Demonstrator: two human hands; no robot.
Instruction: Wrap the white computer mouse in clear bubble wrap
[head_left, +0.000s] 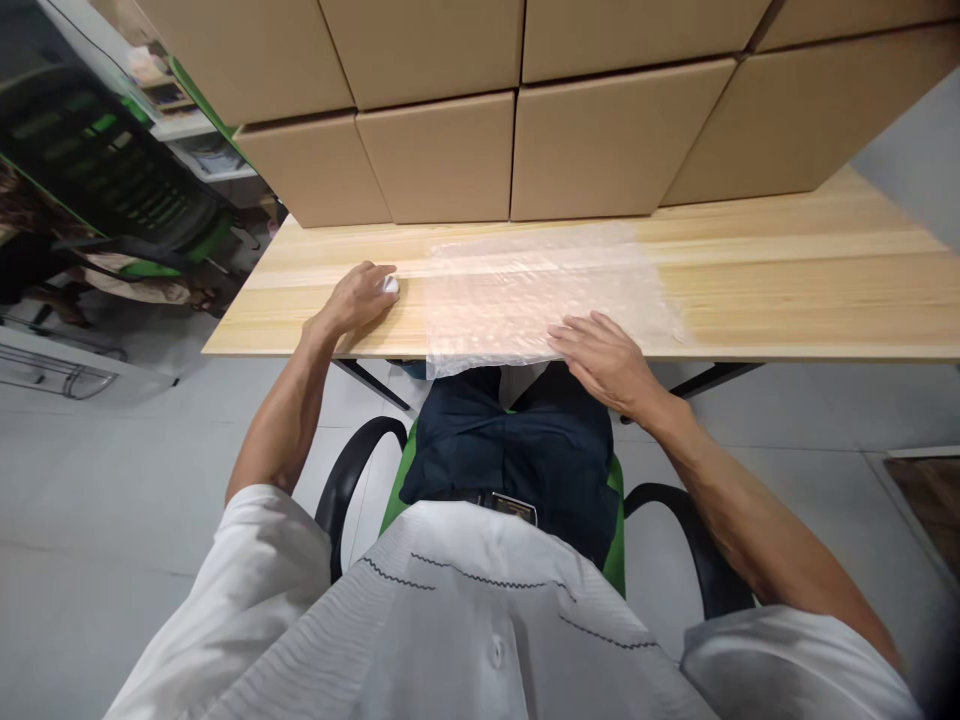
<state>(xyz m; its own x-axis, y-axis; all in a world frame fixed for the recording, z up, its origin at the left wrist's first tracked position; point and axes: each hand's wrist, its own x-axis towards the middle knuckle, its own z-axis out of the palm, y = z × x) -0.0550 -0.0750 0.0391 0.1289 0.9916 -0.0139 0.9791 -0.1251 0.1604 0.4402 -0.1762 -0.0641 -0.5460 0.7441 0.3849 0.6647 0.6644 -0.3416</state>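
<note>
A sheet of clear bubble wrap [510, 300] lies flat on the wooden table, its near edge hanging slightly over the front. To its left, my left hand [361, 300] is closed around a small white roundish object [390, 285], mostly hidden by the fingers. What kind of object it is I cannot make out. My right hand [600, 355] rests on the near right part of the bubble wrap, fingers stretched out and holding nothing.
Cardboard boxes [439, 160] stand stacked in two rows along the back of the wooden table [810, 290]. Black chair armrests [360, 470] flank me. At the far left are a green and black chair [112, 180] and part of another person [30, 250].
</note>
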